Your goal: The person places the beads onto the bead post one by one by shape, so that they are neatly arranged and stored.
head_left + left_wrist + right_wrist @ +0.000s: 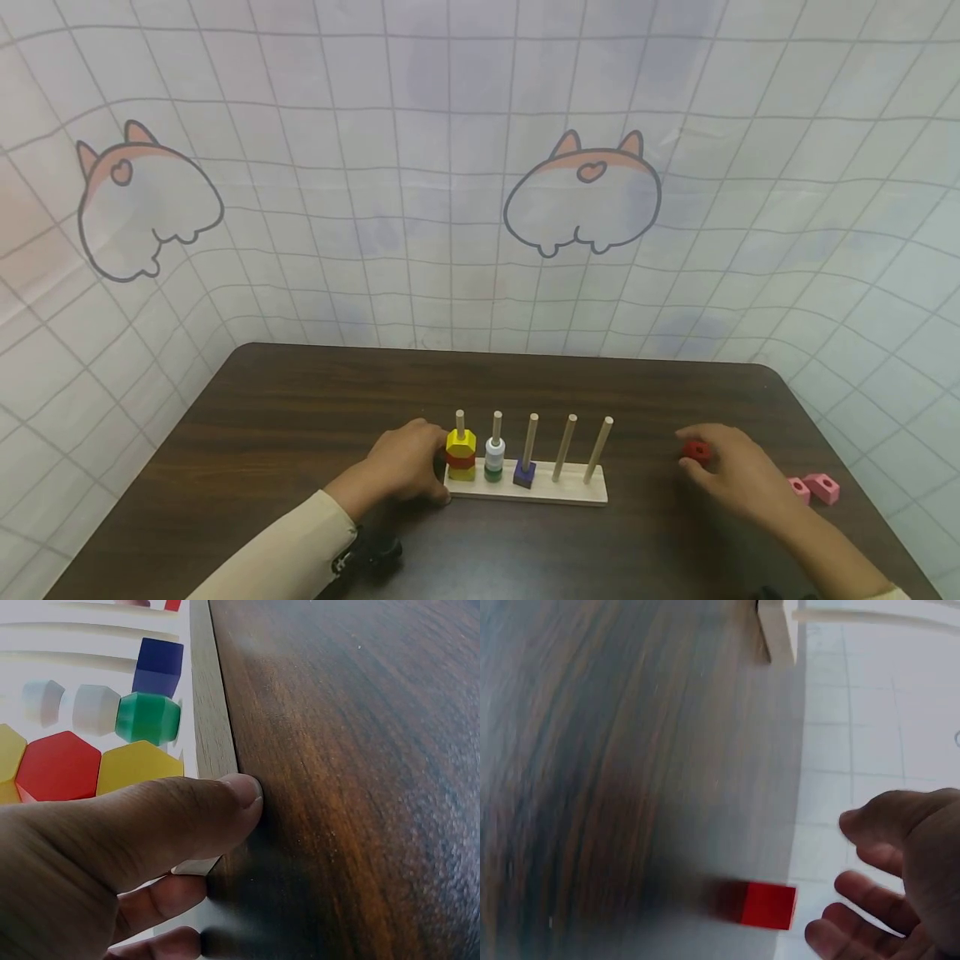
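My left hand [405, 461] holds the left end of a wooden peg stand [562, 493], its thumb along the near edge in the left wrist view. The leftmost peg carries yellow blocks [461, 443] with a red block [58, 766] between them. White beads [494, 455] sit over a green bead [148, 718] on the second peg, and a purple block [524, 474] is at the foot of the third. Over at the right, my right hand [742, 473] is spread above a red block [769, 905]; the right wrist view shows its fingers apart from the block.
Two pink blocks [822, 488] lie on the dark wooden table [600, 550] beside the right forearm. The stand's two right pegs [597, 450] are bare. A white gridded curtain [450, 250] hangs behind the table's far edge.
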The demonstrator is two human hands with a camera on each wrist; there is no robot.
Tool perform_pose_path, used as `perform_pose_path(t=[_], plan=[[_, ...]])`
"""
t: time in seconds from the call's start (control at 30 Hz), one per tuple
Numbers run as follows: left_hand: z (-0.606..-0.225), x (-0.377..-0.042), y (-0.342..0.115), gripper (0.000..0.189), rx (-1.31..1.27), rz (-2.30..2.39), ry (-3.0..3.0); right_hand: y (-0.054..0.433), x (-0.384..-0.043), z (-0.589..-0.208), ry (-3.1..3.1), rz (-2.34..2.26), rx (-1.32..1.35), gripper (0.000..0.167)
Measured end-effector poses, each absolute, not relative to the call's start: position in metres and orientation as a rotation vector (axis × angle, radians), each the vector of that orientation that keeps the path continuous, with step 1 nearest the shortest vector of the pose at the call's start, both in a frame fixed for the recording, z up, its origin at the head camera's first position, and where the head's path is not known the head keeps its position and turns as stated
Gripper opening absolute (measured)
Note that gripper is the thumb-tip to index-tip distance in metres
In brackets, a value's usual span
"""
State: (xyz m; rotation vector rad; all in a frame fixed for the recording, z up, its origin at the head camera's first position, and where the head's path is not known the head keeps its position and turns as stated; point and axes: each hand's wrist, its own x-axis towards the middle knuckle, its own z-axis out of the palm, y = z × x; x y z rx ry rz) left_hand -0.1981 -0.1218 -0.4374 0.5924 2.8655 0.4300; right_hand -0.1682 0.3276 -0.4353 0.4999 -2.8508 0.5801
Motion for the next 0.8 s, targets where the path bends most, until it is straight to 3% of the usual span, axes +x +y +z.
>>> perform_pose_path(t=[0.8], plan=[[-0.44,-0.2,-0.121,0.048,0.58,0.444,2.855,0.341,-0.181,-0.444,-2.974,0.548,0.415,0.04]])
